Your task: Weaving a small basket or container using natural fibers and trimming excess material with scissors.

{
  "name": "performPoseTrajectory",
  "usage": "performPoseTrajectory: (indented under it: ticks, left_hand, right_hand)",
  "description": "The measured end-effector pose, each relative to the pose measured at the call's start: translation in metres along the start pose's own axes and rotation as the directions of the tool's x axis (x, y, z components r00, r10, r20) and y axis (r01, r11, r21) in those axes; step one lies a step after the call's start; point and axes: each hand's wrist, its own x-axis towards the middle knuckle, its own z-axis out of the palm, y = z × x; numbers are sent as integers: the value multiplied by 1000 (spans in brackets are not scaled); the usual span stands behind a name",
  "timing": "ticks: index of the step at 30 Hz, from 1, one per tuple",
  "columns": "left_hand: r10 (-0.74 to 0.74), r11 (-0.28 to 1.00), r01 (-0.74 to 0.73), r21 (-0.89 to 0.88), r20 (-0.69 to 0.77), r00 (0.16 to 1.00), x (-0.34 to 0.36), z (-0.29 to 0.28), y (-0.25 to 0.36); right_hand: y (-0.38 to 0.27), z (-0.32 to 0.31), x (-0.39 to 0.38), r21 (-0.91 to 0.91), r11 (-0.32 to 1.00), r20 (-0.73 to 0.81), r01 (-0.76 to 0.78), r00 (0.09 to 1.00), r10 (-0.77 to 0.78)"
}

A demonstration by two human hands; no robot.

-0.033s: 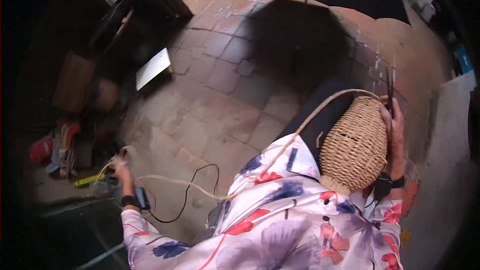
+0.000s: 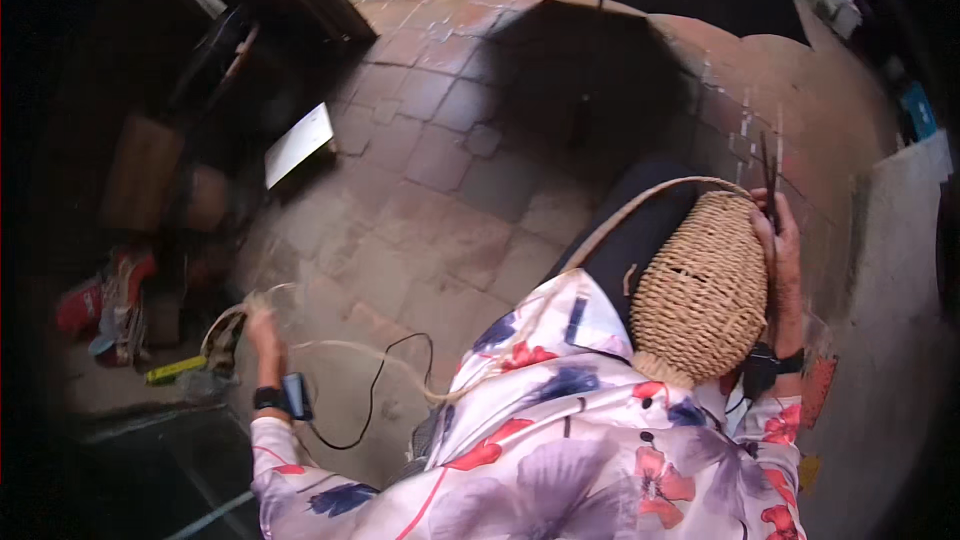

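On my lap, toward the right, rests a tan woven cord basket (image 2: 700, 290), long and rounded, with its narrow bundled end toward my body. My right hand (image 2: 786, 250) is closed at its far right side, against the weave. From the same hand a dark pair of slim blades, like scissors (image 2: 768, 170), points away from me. A pale cord (image 2: 620, 215) leaves the basket's far end, crosses my thigh and shirt, and runs left to my left hand (image 2: 264, 335). That hand is stretched out low on the left, fingers closed on the cord; its fingertips are blurred.
A yellow tool (image 2: 175, 370) and a red item (image 2: 80, 307) lie on the floor beyond my left hand. A black cable (image 2: 372, 405) loops on the tiles (image 2: 440, 155). Farther off are a white flat panel (image 2: 300, 145) and dark furniture; a pale ledge (image 2: 900, 240) runs along the right.
My left hand has moved a little right and away from me with the cord. My right hand and the basket stay together, and the whole view has shifted slightly.
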Motion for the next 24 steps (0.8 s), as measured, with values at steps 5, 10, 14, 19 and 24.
performPoseTrajectory:
  ticks: [5, 10, 14, 19, 24]
  left_hand:
    - [567, 741, -1, -671, 625, 536, -163, 172, 258]
    - [915, 384, -280, -880, 323, 242, -275, 198, 439]
    - [964, 257, -368, -894, 264, 32, -313, 198, 475]
    - [983, -57, -673, -737, 78, -168, -332, 195, 465]
    - [998, 59, -662, -747, 56, 25, -317, 215, 470]
  right_hand:
    - [-4, -6, 1, -149, 988, -37, 41, 998, -47]
    - [-11, -10, 1, -188, 981, -45, 38, 998, -47]
    - [-11, -13, 2, -236, 969, -52, 76, 994, -91]
    - [-6, -15, 2, -196, 979, -44, 55, 997, -65]
    - [-1, -11, -1, -304, 948, -133, 99, 980, -145]
